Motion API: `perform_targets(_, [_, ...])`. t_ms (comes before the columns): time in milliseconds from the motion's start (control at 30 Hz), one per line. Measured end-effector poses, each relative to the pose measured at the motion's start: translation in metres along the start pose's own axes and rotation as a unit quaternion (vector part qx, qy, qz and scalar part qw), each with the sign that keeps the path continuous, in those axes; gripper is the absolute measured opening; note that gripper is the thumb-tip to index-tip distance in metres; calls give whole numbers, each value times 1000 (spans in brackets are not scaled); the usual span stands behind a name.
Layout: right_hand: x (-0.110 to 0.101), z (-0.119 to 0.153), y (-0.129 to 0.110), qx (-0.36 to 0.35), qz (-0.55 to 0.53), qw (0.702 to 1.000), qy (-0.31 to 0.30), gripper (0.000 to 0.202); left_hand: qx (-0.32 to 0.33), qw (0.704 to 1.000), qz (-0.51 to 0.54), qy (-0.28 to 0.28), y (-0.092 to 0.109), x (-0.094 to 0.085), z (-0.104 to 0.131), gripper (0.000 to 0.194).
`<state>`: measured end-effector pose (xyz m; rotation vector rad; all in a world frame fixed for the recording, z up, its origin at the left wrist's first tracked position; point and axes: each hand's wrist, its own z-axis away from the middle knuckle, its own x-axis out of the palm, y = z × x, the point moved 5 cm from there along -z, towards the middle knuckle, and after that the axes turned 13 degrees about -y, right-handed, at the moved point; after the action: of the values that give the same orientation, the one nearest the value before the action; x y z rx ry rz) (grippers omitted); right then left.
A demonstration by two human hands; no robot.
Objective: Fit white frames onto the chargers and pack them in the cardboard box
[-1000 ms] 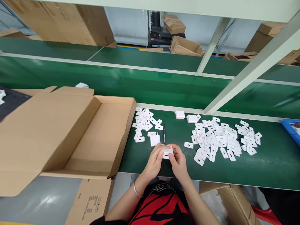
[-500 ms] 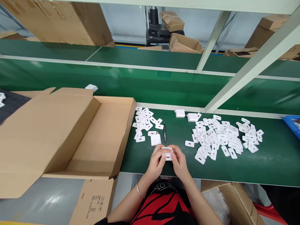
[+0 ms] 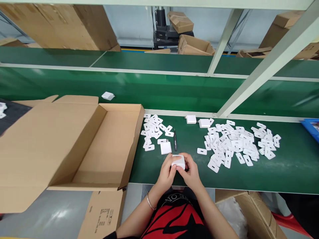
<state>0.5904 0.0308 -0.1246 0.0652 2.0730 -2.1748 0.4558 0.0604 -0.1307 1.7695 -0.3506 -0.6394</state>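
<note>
Clasped by your left hand [image 3: 167,171] and right hand [image 3: 191,172] together, the white adapter [image 3: 178,161] is over the green worktop [image 3: 286,176], nearer you than the slim black tool [image 3: 175,141]; small white plates [image 3: 235,143] lie heaped to your right.

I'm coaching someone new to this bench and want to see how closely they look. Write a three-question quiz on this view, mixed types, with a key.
1. True or false: the left hand alone holds the white block.
2. Pick one. The black tool lies:
a) left of the left heap of white tabs
b) between that heap and the right heap
c) right of the right heap
3. Fill in: the bracelet is on the person's ____ wrist.

Key:
1. False; the right hand grips it too.
2. b
3. left
</note>
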Motion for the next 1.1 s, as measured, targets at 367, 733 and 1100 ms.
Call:
perform_targets(367, [-2,3,-1,-17,39,999,0,37,6,999,33,26,3,-5,-3,42])
perform_targets(733, [-3,-3,-6,-12,28,1000,-1,28,26,1000,-16,1,11,-1,-2,34])
perform_targets(1100, [-7,2,-8,-55,59,995,54,40,28,960,-275,-46,35,-28,-5,28])
